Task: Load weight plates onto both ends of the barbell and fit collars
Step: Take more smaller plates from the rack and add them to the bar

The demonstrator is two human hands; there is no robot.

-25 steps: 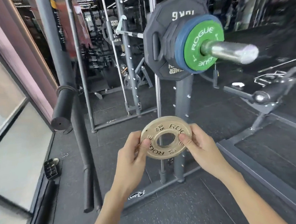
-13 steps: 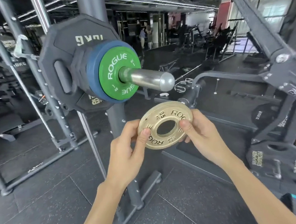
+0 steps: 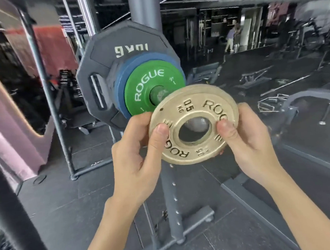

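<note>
I hold a small tan 0.5 kg Rogue plate (image 3: 193, 111) by its rim, my left hand (image 3: 136, 146) on its left edge and my right hand (image 3: 247, 136) on its right edge. The plate's hole lines up with the steel sleeve end of the barbell (image 3: 196, 123), which shows through it. On the sleeve behind sit a green Rogue plate (image 3: 147, 87), a blue plate (image 3: 122, 85) and a black 10 kg plate (image 3: 104, 56). No collar is in view.
A grey rack upright (image 3: 171, 198) with its foot stands right below the sleeve. A second upright (image 3: 49, 97) rises at the left, with a pink wall (image 3: 8, 135) beyond. Benches and bars lie on the black rubber floor at the right.
Both hands have raised the tan plate up to the sleeve end, which now sits behind the plate's hole. My view has swung closer to the loaded plates.
</note>
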